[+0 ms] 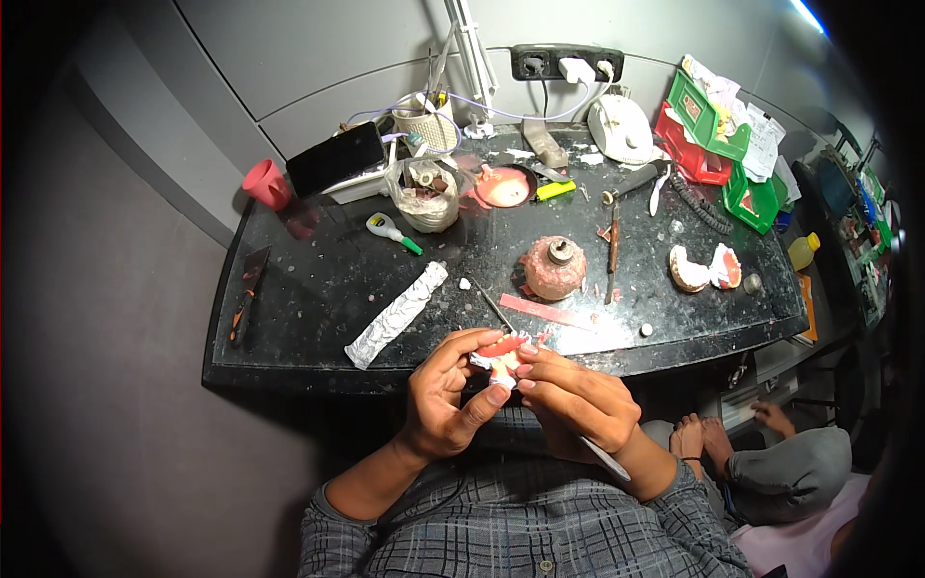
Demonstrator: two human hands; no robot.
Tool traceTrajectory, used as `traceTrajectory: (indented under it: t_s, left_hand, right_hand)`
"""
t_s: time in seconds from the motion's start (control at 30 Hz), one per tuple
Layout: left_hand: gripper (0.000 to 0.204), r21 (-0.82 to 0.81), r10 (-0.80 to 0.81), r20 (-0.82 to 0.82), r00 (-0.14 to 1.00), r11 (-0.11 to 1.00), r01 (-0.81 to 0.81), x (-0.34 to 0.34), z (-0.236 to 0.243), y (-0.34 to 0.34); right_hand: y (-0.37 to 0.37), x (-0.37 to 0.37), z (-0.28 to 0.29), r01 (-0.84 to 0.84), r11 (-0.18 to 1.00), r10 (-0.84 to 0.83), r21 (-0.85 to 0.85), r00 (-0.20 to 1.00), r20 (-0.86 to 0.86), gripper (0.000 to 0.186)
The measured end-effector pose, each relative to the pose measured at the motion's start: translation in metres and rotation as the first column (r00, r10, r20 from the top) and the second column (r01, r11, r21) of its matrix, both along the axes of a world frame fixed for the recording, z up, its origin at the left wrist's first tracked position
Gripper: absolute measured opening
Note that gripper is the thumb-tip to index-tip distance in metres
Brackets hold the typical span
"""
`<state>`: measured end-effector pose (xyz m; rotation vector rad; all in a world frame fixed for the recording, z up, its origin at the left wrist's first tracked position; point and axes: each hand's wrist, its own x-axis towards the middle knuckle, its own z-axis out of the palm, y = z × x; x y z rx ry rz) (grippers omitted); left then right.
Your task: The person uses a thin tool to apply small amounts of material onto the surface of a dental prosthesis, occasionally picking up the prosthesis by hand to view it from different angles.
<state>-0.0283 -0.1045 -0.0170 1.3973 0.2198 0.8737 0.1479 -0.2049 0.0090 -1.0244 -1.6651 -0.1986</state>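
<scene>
A white plaster dental model with pink wax [501, 355] sits between both my hands at the near edge of the black worktop [318, 289]. My left hand [445, 390] cups it from the left, thumb under it. My right hand [570, 393] presses on it from the right with the fingertips and also holds a thin metal tool [605, 459] that runs back along my wrist. A thin metal instrument [494, 306] lies on the worktop just beyond the model.
On the worktop lie a crumpled silver tube [397, 314], a pink wax strip [559, 312], a round pink burner [555, 267], another dental cast [705, 269], a glue bottle [390, 229], a pink cup [266, 183] and a knife [246, 292]. Another person sits low at the right [771, 462].
</scene>
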Motion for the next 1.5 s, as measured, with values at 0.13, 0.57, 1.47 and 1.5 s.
traceTrajectory:
  t_s: [0.13,0.57,1.47,1.5]
  left_hand:
    - [0.06,-0.032,-0.009,-0.035,0.999,0.999,0.008,-0.001,0.002,-0.001]
    - [0.059,-0.063,0.006,-0.089,0.996,0.998,-0.012,-0.003,0.007,0.0]
    - [0.047,0.098,0.05,-0.285,0.957,0.995,-0.023,-0.009,0.012,0.01]
    - [0.044,0.13,0.065,-0.274,0.959,0.991,-0.03,-0.008,0.013,0.011]
  right_hand:
    - [0.001,-0.001,0.0,-0.012,1.0,0.012,0.0,0.999,-0.033,0.019]
    - [0.001,-0.001,0.002,-0.027,0.999,0.026,-0.02,0.998,-0.058,0.018]
    - [-0.004,0.001,0.002,-0.259,0.932,0.137,-0.252,0.899,-0.417,0.008]
    - [-0.004,0.001,0.001,-0.278,0.926,0.148,-0.254,0.889,-0.433,0.007]
